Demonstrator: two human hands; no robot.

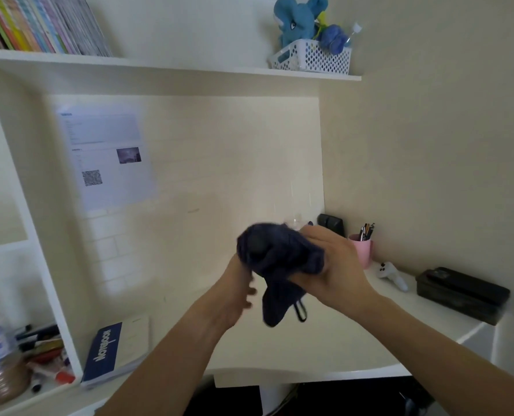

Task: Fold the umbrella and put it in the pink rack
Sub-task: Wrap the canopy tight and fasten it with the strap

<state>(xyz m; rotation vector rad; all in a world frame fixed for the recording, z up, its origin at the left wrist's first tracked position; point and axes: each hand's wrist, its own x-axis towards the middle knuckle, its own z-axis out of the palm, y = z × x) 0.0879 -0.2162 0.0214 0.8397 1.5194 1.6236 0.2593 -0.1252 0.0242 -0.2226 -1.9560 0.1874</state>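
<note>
Right-hand grip (336, 262) around umbrella (279, 259)

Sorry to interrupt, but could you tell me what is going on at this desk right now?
A person is bundling a dark blue umbrella above the white desk. The right hand has its grip round the collapsed canopy, while the left hand is at its lower side, blurred. The wrist strap hangs loose. The umbrella is not yet stowed; a pink holder with pens stands behind.
</note>
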